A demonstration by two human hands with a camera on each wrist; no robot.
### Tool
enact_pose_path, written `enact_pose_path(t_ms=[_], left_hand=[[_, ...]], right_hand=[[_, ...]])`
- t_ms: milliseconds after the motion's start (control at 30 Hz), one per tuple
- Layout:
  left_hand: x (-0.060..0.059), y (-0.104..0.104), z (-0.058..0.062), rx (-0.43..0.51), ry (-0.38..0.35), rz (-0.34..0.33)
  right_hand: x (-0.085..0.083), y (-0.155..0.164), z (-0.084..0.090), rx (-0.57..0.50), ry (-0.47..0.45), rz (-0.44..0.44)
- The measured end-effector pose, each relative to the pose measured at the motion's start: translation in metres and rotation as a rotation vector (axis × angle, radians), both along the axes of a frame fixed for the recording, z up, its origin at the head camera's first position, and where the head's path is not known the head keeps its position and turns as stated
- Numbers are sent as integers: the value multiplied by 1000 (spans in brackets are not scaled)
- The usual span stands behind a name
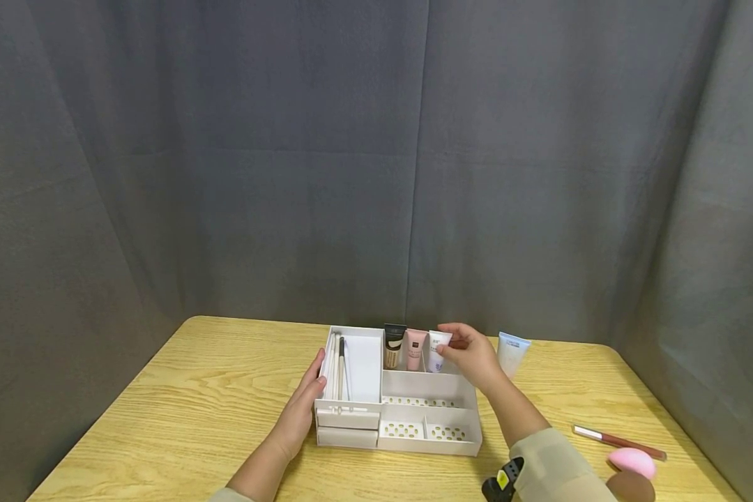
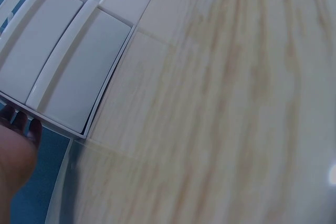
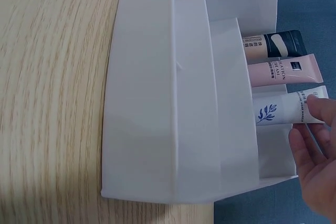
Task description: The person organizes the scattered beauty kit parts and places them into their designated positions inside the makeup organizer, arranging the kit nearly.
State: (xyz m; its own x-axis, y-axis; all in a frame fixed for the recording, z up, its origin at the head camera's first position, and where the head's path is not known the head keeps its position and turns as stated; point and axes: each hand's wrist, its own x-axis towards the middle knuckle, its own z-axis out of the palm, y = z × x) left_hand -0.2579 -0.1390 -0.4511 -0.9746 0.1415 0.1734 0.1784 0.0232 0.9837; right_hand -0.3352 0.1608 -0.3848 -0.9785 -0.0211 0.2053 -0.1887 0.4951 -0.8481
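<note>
With the left hand (image 1: 304, 404) resting flat against the white plastic organiser (image 1: 414, 411), the right hand's (image 1: 473, 355) grip pinched the white leaf-printed tube (image 3: 281, 109), best lowered upright beside the pink tube (image 3: 283, 71).

white tube (image 1: 438, 348) upright in organizer (image 1: 414, 411)

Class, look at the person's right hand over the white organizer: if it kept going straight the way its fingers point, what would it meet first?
The right hand points left along the back compartment; its grip already touches the white tube, so next probably the pink tube, though depth is unclear.
</note>
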Motion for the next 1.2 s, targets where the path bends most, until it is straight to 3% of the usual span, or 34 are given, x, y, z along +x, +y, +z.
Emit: enact_pose_path(t_ms=[600, 1200], left_hand=[[-1, 0, -1, 6, 3, -4], [-2, 0, 0, -3, 2, 15]], right_hand=[[7, 17, 5, 16, 50, 39], [14, 56, 14, 48, 51, -10]])
